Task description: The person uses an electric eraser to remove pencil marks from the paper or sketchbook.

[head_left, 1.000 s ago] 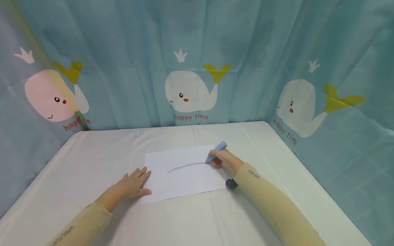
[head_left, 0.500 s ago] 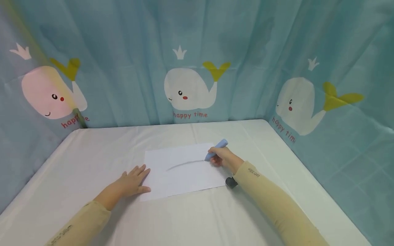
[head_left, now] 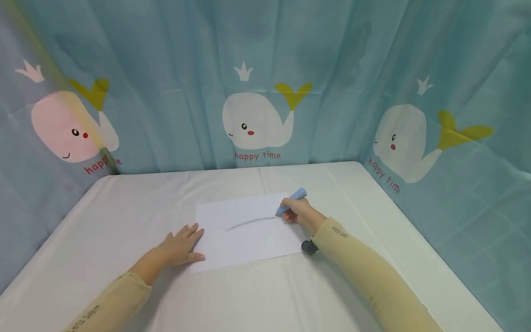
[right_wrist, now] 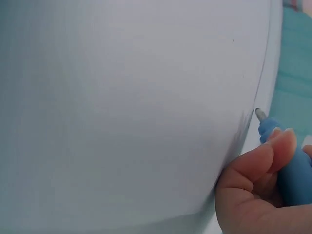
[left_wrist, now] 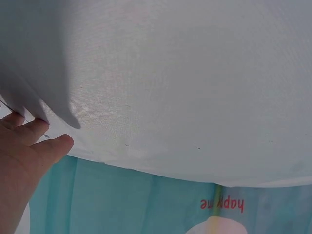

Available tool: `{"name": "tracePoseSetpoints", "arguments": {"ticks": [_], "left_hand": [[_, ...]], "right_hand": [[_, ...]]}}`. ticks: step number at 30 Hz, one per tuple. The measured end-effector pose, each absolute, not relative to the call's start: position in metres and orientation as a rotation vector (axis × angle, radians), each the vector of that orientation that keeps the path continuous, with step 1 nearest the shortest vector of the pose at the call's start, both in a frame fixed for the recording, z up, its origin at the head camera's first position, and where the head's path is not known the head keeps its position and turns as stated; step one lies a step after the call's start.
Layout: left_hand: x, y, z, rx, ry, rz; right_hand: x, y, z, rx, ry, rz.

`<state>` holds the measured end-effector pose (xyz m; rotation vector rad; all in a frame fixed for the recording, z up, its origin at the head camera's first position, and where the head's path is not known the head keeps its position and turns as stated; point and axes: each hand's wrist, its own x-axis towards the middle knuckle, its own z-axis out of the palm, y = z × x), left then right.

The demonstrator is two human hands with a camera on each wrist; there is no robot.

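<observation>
A white sheet of paper (head_left: 244, 233) lies on the white table (head_left: 124, 207) and bears a curved grey line (head_left: 249, 222). My right hand (head_left: 296, 213) grips a light blue marker (head_left: 292, 201), its tip resting at the line's right end. In the right wrist view the fingers (right_wrist: 258, 168) curl round the marker (right_wrist: 287, 161), whose grey tip touches the paper (right_wrist: 122, 97). My left hand (head_left: 182, 246) lies flat with straight fingers on the paper's left edge. The left wrist view shows the left hand's fingers (left_wrist: 34, 141) on the table (left_wrist: 195, 87).
A small black cap (head_left: 309, 247) sits by the paper's near right corner, beside my right sleeve. A teal curtain with white whales (head_left: 257, 121) closes off the back, left and right sides of the table.
Almost nothing has shifted: the marker tip stays at the right end of the grey line, and the left hand keeps its place on the paper. The view moved slightly.
</observation>
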<state>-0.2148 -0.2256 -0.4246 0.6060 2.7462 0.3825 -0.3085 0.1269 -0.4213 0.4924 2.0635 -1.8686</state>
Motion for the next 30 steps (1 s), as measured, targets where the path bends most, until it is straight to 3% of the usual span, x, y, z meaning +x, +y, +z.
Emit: {"name": "tracePoseSetpoints", "arguments": {"ticks": [30], "left_hand": [[-0.2115,-0.2223,-0.4226,0.586,2.761,0.367]], "right_hand": [[-0.3073,0.1282,-0.4223,0.486,2.047,-1.796]]}}
